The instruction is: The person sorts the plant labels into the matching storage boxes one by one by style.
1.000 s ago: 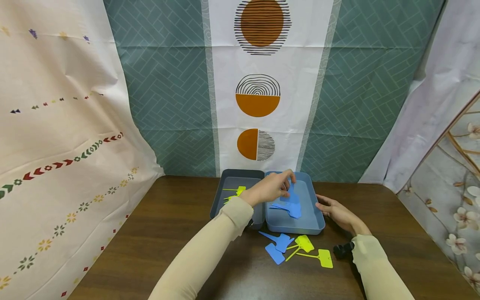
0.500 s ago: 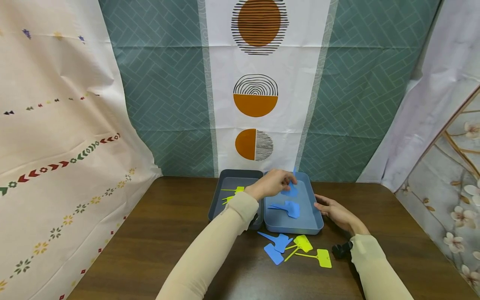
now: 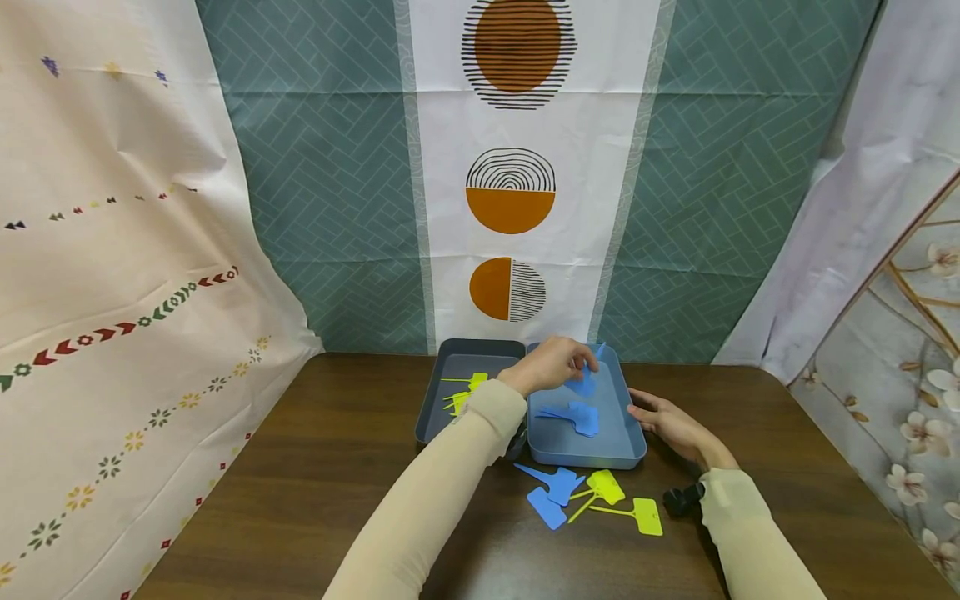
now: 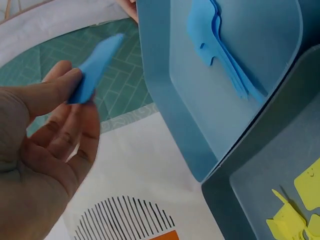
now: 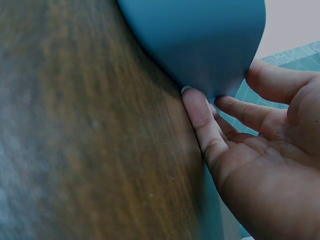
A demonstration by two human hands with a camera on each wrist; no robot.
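Note:
My left hand [image 3: 551,364] is over the far part of the blue tray [image 3: 588,454]. Between thumb and fingers it pinches a blue plant label [image 4: 97,70], seen nearly edge-on in the left wrist view. Beneath, several blue plant labels [image 3: 581,419] lie overlapped on the tray floor. My right hand [image 3: 678,427] is at the tray's right side. In the right wrist view its fairly straight fingers [image 5: 200,112] touch the tray's outer wall [image 5: 200,45]. A dark grey tray [image 3: 480,360] stands against the blue one on the left and holds several yellow plant labels [image 3: 477,382].
On the brown table [image 3: 337,467], in front of the trays, lie loose blue labels [image 3: 547,508] and yellow labels [image 3: 648,517], some overlapping. A patterned cloth [image 3: 360,208] hangs behind the table. The left forearm crosses the grey tray's near right part.
My left hand has shifted slightly right and tilted the blue label it pinches, staying over the blue tray. The right hand stays against the tray's side. The head view has shifted slightly.

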